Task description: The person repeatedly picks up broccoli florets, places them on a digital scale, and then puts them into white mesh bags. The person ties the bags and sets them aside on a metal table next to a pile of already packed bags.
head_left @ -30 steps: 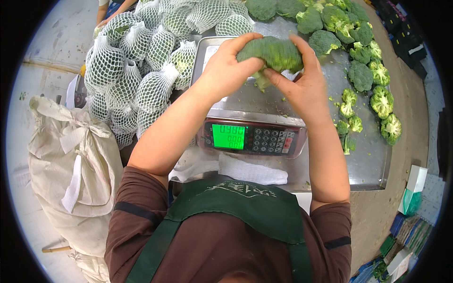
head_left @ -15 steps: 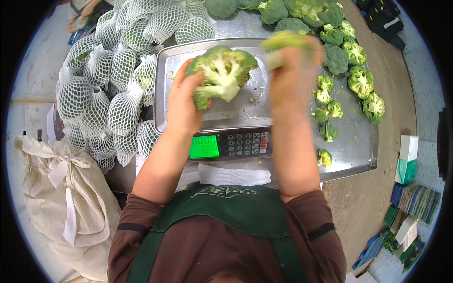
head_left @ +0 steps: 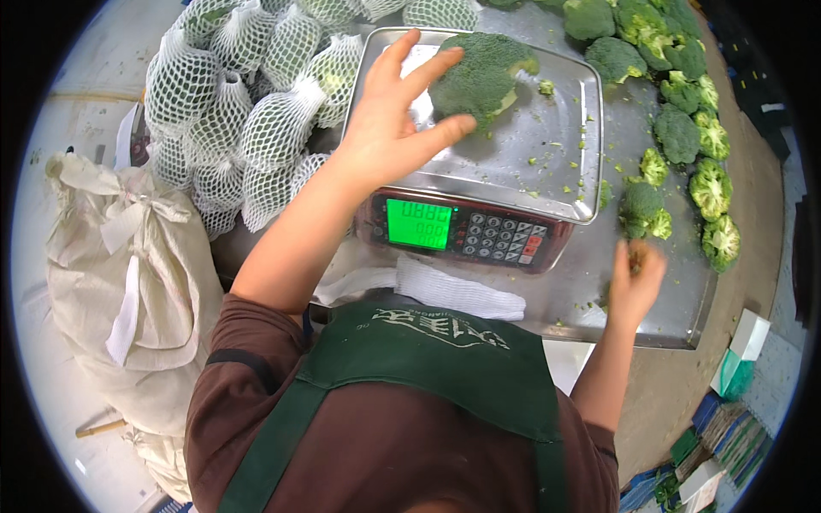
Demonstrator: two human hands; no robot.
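Head view: left fingers (head_left: pixel 432 72) spread wide at broccoli (head_left: pixel 487 77); right fingers (head_left: pixel 652 259) curled.

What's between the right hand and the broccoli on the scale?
Head view: from the broccoli, scale tray with green crumbs, its rim, then metal table before the right hand.

Broccoli head (head_left: pixel 481 81) now down on the scale tray (head_left: pixel 547 141)

Broccoli head (head_left: pixel 479 75): big, dark green, crown side up, stem hidden, lying on far part of the scale tray (head_left: pixel 513 167). Smaller broccoli piece (head_left: pixel 641 203): green, on metal table (head_left: pixel 676 299), right of tray. Small blurred bit (head_left: pixel 635 261) at right hand (head_left: pixel 639 278), maybe a floret.
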